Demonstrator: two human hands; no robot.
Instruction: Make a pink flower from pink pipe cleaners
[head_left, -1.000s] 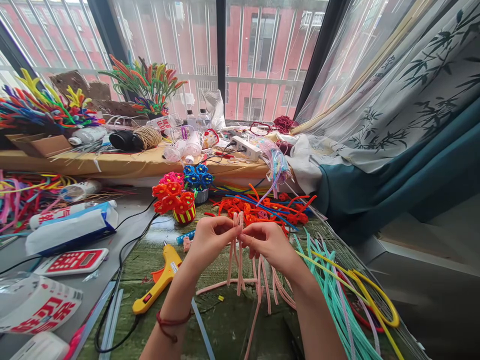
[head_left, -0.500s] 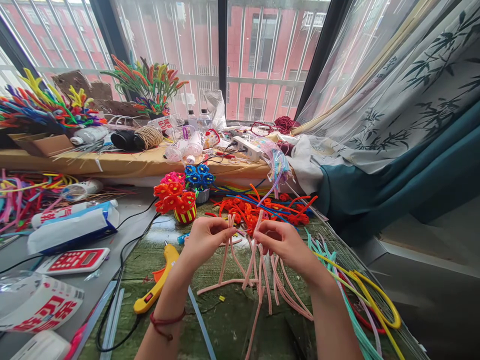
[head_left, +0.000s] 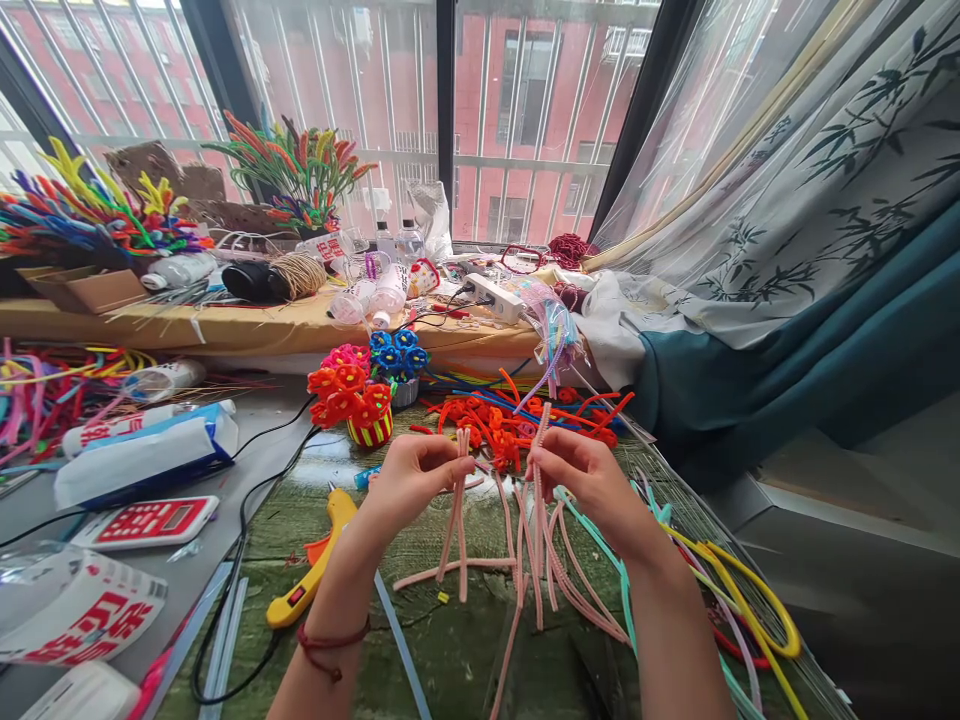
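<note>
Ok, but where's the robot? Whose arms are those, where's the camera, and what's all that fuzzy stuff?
There's no robot: those arms belong to a person. The camera is worn on that person's head, looking forward and down. The left hand pinches some thin, fuzzy pale pink stems. The right hand holds at least one more pink stem. Loose pink stems lie on the green table below. Nearby are a yellow glue gun, fuzzy red flowers in a striped pot, and mint-green stems to the right.

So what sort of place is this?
Probably a craft workspace: there's a yellow glue gun, fuzzy orange flowers, and pink fuzzy strips in the left hand and right hand.
</note>
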